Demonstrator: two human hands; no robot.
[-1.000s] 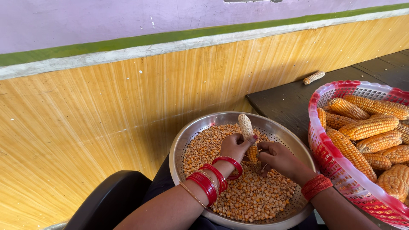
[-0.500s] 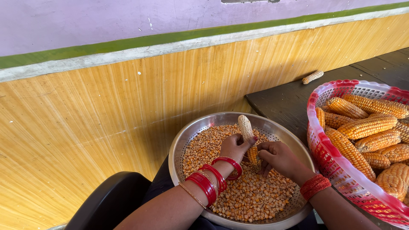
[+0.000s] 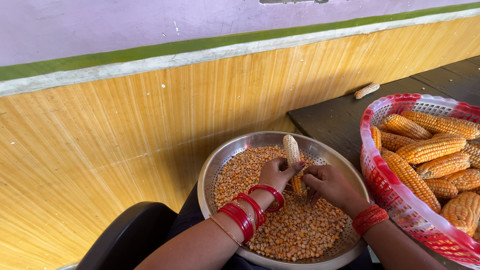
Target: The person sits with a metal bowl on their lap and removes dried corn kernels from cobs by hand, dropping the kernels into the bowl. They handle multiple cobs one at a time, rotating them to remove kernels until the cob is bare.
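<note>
Two hands, left hand (image 3: 276, 172) and right hand (image 3: 327, 183), clasping half-stripped knobbly corn cob (image 3: 293, 159), over perforated steel bowl (image 3: 215, 165)

Hardly anything shifts: the corn cob (image 3: 294, 161) between the left hand (image 3: 276, 173) and right hand (image 3: 326, 183) now shows slightly more bare tip above the fingers.

Looks like a simple rural home, probably a porch or side room where harvest gets processed by hand. The wall (image 3: 125, 130) is painted ochre yellow with brushy streaks, topped by a pale ledge, a green stripe and lilac paint above. A dark wooden surface (image 3: 335, 117) holds a red and white plastic basket (image 3: 400, 200) piled with dried corn cobs (image 3: 432, 147), and a steel perforated bowl (image 3: 220, 165) sits full of loose kernels (image 3: 300, 230). Nothing industrial, all household stuff.
</note>
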